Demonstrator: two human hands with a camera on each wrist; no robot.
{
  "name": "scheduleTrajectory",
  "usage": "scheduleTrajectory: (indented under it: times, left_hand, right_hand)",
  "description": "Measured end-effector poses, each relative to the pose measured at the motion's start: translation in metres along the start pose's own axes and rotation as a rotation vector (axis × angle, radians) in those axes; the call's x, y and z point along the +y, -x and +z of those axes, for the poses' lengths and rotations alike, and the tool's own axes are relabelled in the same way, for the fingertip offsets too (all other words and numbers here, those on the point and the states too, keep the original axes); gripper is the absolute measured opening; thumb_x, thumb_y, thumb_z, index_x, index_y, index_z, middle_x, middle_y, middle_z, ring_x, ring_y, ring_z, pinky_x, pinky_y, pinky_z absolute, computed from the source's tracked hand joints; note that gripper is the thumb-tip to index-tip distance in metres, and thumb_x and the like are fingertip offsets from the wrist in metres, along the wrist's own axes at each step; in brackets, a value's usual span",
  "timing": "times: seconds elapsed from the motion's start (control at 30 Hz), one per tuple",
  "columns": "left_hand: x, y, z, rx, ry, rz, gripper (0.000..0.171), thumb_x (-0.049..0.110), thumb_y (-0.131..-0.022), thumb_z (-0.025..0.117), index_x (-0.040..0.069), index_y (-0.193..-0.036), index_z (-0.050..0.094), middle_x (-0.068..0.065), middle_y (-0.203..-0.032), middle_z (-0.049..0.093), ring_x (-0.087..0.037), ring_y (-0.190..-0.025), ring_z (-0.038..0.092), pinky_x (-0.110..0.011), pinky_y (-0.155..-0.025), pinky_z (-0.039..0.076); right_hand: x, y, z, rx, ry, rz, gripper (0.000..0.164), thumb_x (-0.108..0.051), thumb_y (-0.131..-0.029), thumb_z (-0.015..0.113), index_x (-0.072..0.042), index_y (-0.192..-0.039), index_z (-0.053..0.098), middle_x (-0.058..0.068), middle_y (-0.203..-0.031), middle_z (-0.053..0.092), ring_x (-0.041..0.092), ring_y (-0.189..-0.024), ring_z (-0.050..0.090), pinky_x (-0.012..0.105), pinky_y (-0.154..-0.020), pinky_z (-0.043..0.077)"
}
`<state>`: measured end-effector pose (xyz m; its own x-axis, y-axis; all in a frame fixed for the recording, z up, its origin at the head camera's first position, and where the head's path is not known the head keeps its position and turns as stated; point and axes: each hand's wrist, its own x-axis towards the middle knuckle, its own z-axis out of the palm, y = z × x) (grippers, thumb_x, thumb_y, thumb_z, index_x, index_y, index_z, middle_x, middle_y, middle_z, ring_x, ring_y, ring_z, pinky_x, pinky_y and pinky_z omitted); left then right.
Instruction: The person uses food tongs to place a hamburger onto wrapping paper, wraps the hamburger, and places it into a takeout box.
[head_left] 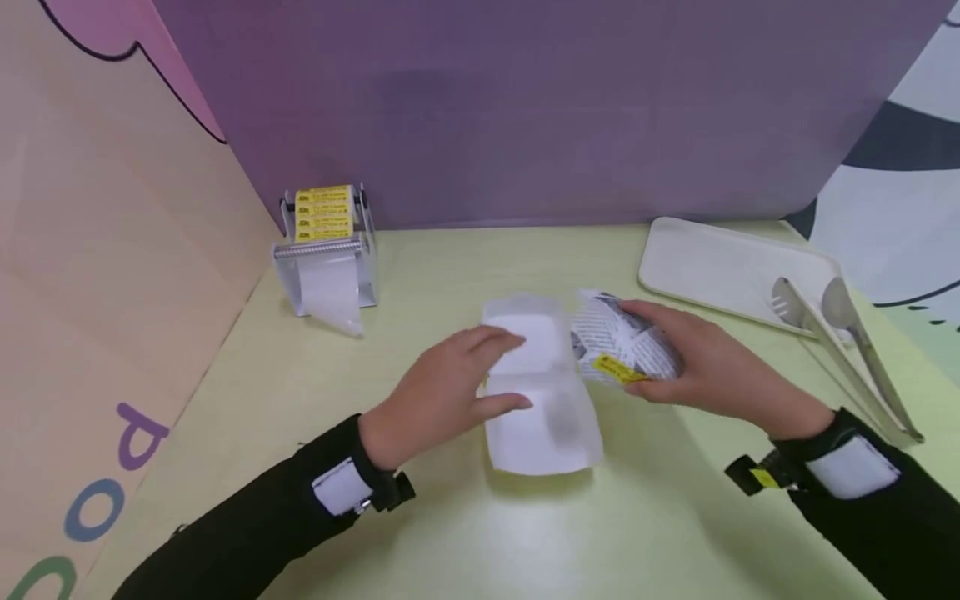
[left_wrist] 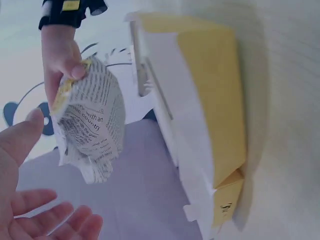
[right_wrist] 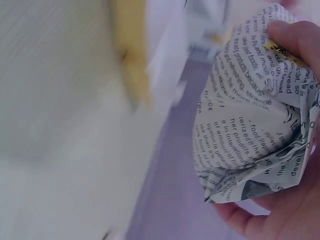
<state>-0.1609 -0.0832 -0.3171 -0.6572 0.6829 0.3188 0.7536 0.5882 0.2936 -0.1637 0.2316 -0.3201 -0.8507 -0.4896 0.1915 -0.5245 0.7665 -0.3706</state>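
Note:
A bundle wrapped in newsprint paper [head_left: 626, 340] with a yellow sticker is gripped by my right hand [head_left: 701, 358], just right of an opened takeaway box [head_left: 543, 425]. The wrapper hides what is inside. The box is white within and, in the left wrist view, yellow outside [left_wrist: 215, 95]. Over the box's left side hovers my left hand [head_left: 450, 387], thumb and fingers spread apart and holding nothing. In the right wrist view, fingers and thumb curl round the bundle [right_wrist: 250, 120], which is held above the table.
A label dispenser [head_left: 326, 250] with a roll of yellow stickers stands at the back left. At the back right lies a white tray [head_left: 720, 267], with metal tongs [head_left: 855, 358] leaning on its near edge. A purple panel [head_left: 487, 117] rises behind the table.

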Motion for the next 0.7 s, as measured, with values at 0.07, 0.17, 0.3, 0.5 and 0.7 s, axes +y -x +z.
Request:
scheduleTrajectory:
  times: [0.07, 0.17, 0.3, 0.5, 0.7]
  left_hand:
    - [-0.002, 0.000, -0.006, 0.013, 0.070, -0.053, 0.084, 0.045, -0.077, 0.080, 0.001, -0.140, 0.047, -0.012, -0.139, 0.052, -0.024, -0.126, 0.051, -0.036, -0.102, 0.044]
    - [-0.004, 0.003, -0.010, -0.037, 0.146, -0.107, 0.100, 0.046, -0.069, 0.085, -0.001, -0.145, 0.040, -0.015, -0.146, 0.044, -0.028, -0.133, 0.044, -0.039, -0.107, 0.038]
    - [-0.006, 0.009, -0.004, -0.135, 0.167, -0.140, 0.096, 0.042, -0.068, 0.087, -0.001, -0.142, 0.045, -0.018, -0.147, 0.043, -0.031, -0.134, 0.042, -0.041, -0.109, 0.036]
    - [-0.003, 0.010, 0.001, -0.159, 0.117, -0.165, 0.087, 0.043, -0.065, 0.088, 0.003, -0.134, 0.055, -0.018, -0.140, 0.051, -0.032, -0.127, 0.050, -0.042, -0.103, 0.043]
    - [0.000, 0.008, 0.006, -0.194, 0.142, -0.202, 0.084, 0.039, -0.066, 0.088, -0.001, -0.131, 0.055, -0.013, -0.114, 0.068, -0.019, -0.097, 0.066, -0.032, -0.084, 0.053]
  right_hand:
    - [-0.025, -0.009, 0.004, -0.014, 0.020, -0.076, 0.090, -0.032, -0.072, 0.085, -0.006, -0.145, 0.041, 0.015, -0.125, 0.058, 0.023, -0.097, 0.058, 0.042, -0.078, 0.049]
    - [-0.052, -0.019, 0.017, -0.026, 0.076, -0.193, 0.089, -0.035, -0.070, 0.086, -0.009, -0.144, 0.044, 0.014, -0.129, 0.057, 0.026, -0.103, 0.058, 0.045, -0.082, 0.049]
    - [-0.067, -0.023, 0.035, -0.043, 0.104, -0.261, 0.087, -0.035, -0.070, 0.086, -0.009, -0.142, 0.046, 0.014, -0.129, 0.057, 0.028, -0.106, 0.058, 0.046, -0.084, 0.050]
    - [-0.066, -0.019, 0.049, -0.075, 0.004, -0.202, 0.088, -0.027, -0.070, 0.088, -0.007, -0.143, 0.044, 0.018, -0.137, 0.051, 0.034, -0.116, 0.053, 0.048, -0.089, 0.050]
    - [-0.064, -0.017, 0.059, -0.053, -0.168, -0.169, 0.082, -0.012, -0.069, 0.088, -0.001, -0.139, 0.046, 0.018, -0.138, 0.048, 0.033, -0.122, 0.050, 0.048, -0.095, 0.048]
